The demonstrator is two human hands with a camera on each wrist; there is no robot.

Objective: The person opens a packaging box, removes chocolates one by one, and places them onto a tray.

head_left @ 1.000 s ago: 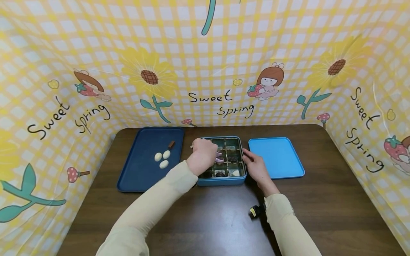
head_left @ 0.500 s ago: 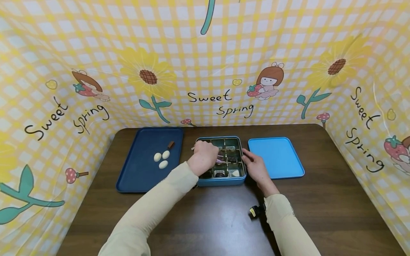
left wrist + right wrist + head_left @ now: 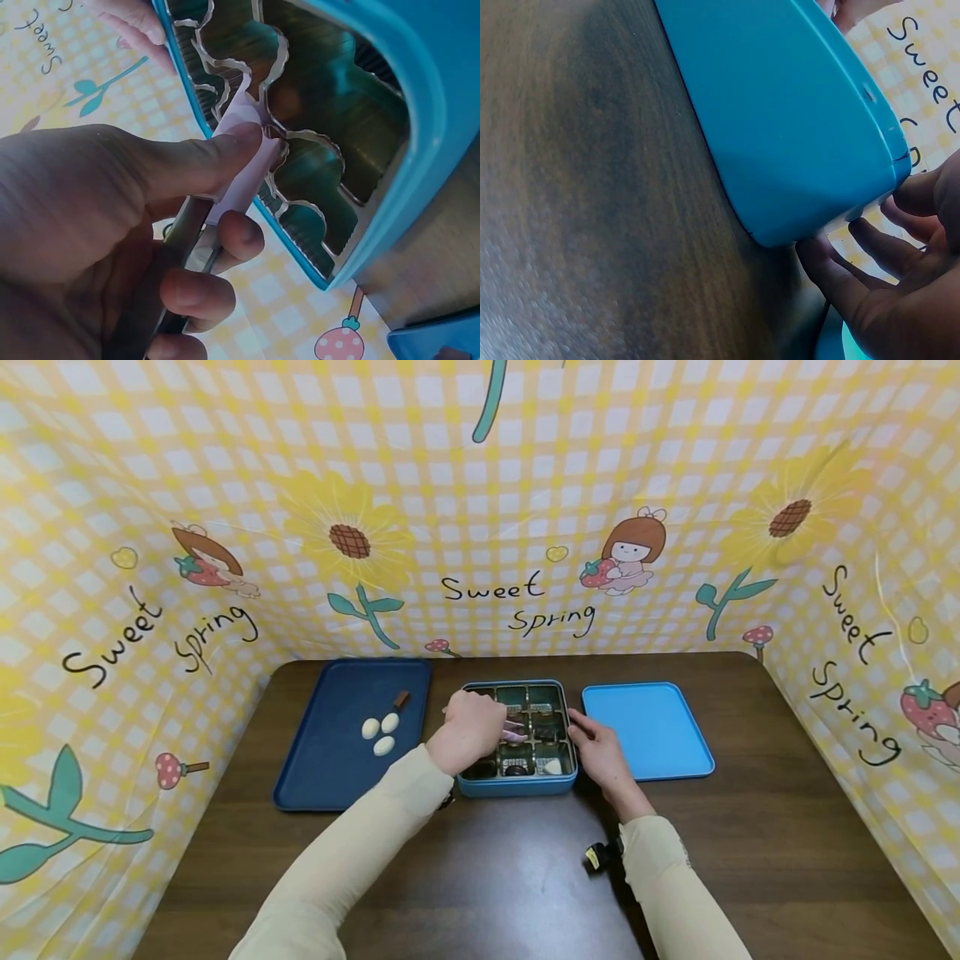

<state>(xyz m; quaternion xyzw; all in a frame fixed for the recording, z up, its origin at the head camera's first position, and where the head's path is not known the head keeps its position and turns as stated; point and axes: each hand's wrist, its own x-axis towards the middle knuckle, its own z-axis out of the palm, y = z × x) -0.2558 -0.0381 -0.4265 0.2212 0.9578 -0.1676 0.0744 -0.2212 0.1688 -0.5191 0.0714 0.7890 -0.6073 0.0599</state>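
My left hand is over the left side of the blue box and holds tongs with lilac ends and a dark metal handle. The lilac ends reach down among the gold-edged compartments, near the middle of the box in the head view. Whether they pinch a piece cannot be told. A dark round piece and a white piece lie in front compartments. With extended fingers, my right hand touches the right wall of the box; in the right wrist view its fingertips rest against that wall.
A dark blue tray at left bears three white egg-shaped pieces and a brown rectangular piece. To the right lies a light blue tray or lid. Checked cloth encloses the brown table at the back and sides.
My left hand has shifted slightly left and toward the near side of the box, still holding the tongs. My right hand stays at the box's right wall.
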